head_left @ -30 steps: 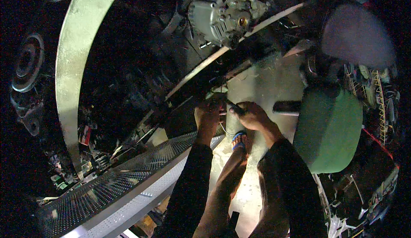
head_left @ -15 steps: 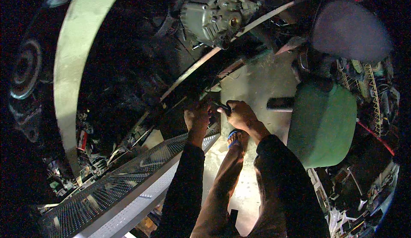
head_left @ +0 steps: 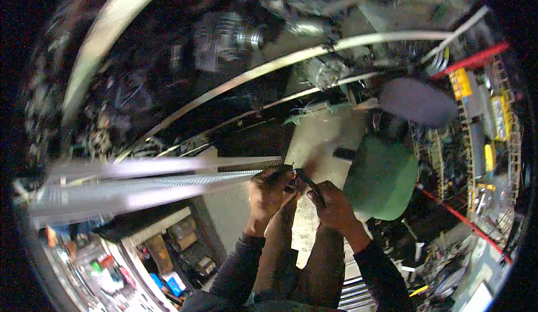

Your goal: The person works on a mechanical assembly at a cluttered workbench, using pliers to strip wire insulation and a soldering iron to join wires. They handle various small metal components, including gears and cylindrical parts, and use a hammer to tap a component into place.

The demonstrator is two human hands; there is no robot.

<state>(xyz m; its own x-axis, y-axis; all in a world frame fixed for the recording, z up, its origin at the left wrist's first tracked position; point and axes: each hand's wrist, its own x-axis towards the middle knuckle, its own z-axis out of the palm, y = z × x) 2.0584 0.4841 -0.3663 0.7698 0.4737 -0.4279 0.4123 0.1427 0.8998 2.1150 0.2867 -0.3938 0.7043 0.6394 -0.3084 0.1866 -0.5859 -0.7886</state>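
Observation:
Low in the middle, my left hand (head_left: 266,194) is closed around something small and dark that I cannot make out. My right hand (head_left: 334,211), also closed, grips a dark hand tool (head_left: 308,183), perhaps pliers, whose far end reaches the fingertips of my left hand; whether it touches the small item is unclear. Both hands are over my legs (head_left: 322,247) and the pale floor. Beside them at the left runs a long perforated metal strip (head_left: 168,183), blurred by motion.
A green padded seat (head_left: 381,180) with a dark backrest (head_left: 417,102) is at the right, near red bars (head_left: 465,59) and racks. Dark machinery (head_left: 218,43) with curved metal bars (head_left: 255,65) fills the top. A cluttered shelf unit (head_left: 176,245) stands lower left.
The view has swung, with blur, and shows more racks and shelving. My hands sit lower in the picture, and the tool in my right hand now shows more of its length.

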